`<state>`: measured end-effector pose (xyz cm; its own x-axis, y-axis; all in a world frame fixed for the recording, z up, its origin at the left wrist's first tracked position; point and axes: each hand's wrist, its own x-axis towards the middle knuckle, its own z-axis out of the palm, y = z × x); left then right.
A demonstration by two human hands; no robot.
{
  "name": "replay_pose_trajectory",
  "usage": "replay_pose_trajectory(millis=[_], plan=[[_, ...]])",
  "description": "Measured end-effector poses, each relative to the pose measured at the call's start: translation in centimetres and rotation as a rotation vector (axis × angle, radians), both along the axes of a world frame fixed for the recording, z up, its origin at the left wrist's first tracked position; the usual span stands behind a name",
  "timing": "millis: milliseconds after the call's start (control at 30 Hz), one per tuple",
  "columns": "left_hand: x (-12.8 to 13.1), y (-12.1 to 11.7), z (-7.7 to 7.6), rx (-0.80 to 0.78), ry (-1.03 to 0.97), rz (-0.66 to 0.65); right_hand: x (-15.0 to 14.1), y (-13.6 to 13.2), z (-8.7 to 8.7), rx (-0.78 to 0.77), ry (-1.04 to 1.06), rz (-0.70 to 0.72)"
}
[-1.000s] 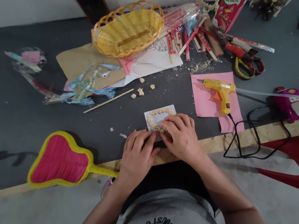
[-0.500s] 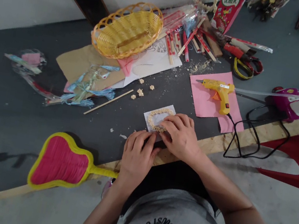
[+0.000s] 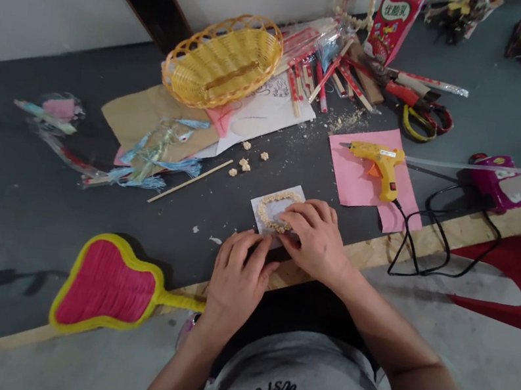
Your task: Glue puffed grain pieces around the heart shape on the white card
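A small white card (image 3: 263, 205) lies near the dark table's front edge, with a ring of small beige pieces (image 3: 274, 198) stuck on it. My right hand (image 3: 316, 237) rests on the card's right side, fingers curled and pressing down on the ring. My left hand (image 3: 236, 277) sits just below the card, fingers bent, fingertips holding its near edge down. A few loose beige pieces (image 3: 244, 162) lie a little beyond the card.
A yellow glue gun (image 3: 380, 160) lies on pink paper (image 3: 357, 184), its black cord (image 3: 425, 239) looping right. A yellow basket (image 3: 223, 59), wrapped chopsticks (image 3: 311, 70), scissors (image 3: 423, 116) and a red carton (image 3: 394, 21) sit at the back. A pink fan (image 3: 108, 283) lies front left. A wooden stick (image 3: 190, 181) lies centre-left.
Both hands stay on the card almost unmoved. The view has tilted slightly, so everything sits a little lower in the picture.
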<state>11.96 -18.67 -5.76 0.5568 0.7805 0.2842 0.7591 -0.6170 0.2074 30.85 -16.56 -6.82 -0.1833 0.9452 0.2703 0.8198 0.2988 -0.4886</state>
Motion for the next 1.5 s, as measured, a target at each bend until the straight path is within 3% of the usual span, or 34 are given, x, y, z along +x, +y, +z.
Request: replay_pose_trajectory(millis=[233, 400, 700, 967, 1500], plan=[[-1.3, -0.7, 1.0, 0.016, -0.017, 0.016, 1.4, -0.3, 0.8, 0.133, 0.176, -0.006], [-2.5, -1.1, 1.1, 0.064, -0.019, 0.033, 3.9, -1.3, 0.9, 0.168, 0.157, -0.123], [0.9, -1.4, 0.5, 0.026, -0.035, -0.037, 2.6, -2.1, 0.0, 0.080, 0.079, -0.018], [2.0, 1.5, 0.4, 0.028, -0.157, 0.159, 1.6, -0.6, 0.0, 0.002, 0.033, -0.010], [3.0, 2.5, -0.2, 0.031, -0.079, 0.178, 1.6, -0.6, -0.2, 0.012, 0.041, 0.008]])
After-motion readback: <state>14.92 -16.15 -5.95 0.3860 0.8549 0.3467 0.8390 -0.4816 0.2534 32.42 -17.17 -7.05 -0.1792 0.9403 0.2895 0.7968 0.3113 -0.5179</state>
